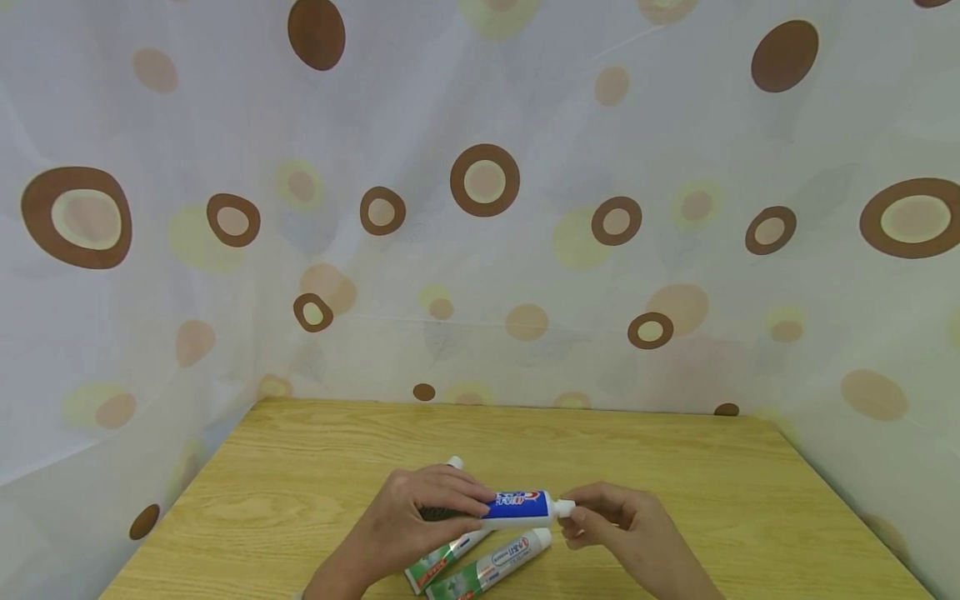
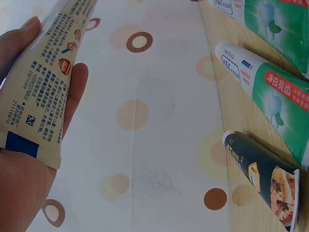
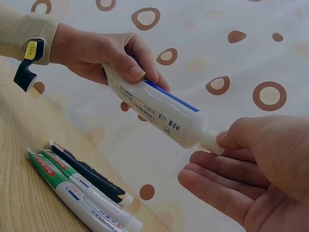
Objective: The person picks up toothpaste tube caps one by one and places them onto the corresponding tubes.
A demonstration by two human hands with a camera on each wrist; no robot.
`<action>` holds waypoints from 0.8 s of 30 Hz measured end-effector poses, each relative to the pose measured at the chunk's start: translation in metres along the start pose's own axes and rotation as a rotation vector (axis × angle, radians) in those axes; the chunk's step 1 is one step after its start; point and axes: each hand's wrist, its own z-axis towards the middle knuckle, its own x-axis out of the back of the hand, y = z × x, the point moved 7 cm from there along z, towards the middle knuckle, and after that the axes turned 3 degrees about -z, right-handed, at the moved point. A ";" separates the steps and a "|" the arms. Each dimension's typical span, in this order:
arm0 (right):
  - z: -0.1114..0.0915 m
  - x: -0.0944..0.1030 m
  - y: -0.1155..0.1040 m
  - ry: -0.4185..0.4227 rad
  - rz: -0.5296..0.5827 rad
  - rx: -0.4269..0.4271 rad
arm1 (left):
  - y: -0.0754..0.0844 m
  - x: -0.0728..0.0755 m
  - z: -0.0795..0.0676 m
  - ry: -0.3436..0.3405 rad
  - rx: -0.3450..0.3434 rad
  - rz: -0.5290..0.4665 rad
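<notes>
Raised above the table, a blue-and-white toothpaste tube (image 1: 517, 508) lies nearly level between both hands. My left hand (image 1: 408, 518) grips its flat end, thumb on one side and fingers on the other. At the other end, my right hand (image 1: 630, 525) pinches the white cap (image 3: 212, 141) between thumb and index finger; its remaining fingers extend below. The cap sits on the tube's neck. Beneath lie two green-and-white toothpaste tubes (image 1: 491, 567) and a dark tube with a honeycomb picture (image 2: 260, 174). In the head view the left hand mostly hides the dark tube.
The wood-grain table (image 1: 337, 442) bears the three lying tubes, side by side near the hands. A white curtain (image 1: 540, 275) with brown and yellow spots surrounds the table's back and sides. A dark strap device (image 3: 30, 65) sits on the left wrist.
</notes>
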 end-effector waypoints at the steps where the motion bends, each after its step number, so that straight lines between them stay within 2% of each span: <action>1: 0.000 0.000 0.000 -0.003 0.001 -0.007 | 0.000 0.000 0.000 0.001 -0.001 0.000; 14: 0.002 -0.002 0.003 -0.055 -0.015 -0.039 | 0.002 0.000 0.001 -0.001 -0.008 -0.008; 24: -0.001 -0.003 -0.002 -0.009 -0.059 -0.043 | 0.002 0.000 0.002 -0.019 0.000 0.005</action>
